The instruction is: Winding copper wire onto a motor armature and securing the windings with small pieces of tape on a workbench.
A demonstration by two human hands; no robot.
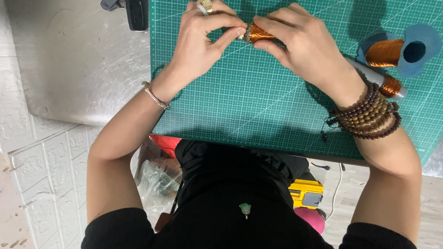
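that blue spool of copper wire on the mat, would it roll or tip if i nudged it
The blue spool of copper wire lies on its side on the green cutting mat, so it would probably roll, likely curving on its wide flanges. Densely wound copper suggests it is heavy for its size. It looks stiff, though loose wire could unwind.

A green cutting mat point(263, 106) with a white grid covers the surface, and a blue-flanged spool of copper wire point(397, 50) lies at its right edge, just above a grey rod wound with copper wire point(380, 80). A black tool with a red part point(129, 1) rests left of the mat, and a yellow box point(307, 194) sits on the floor.
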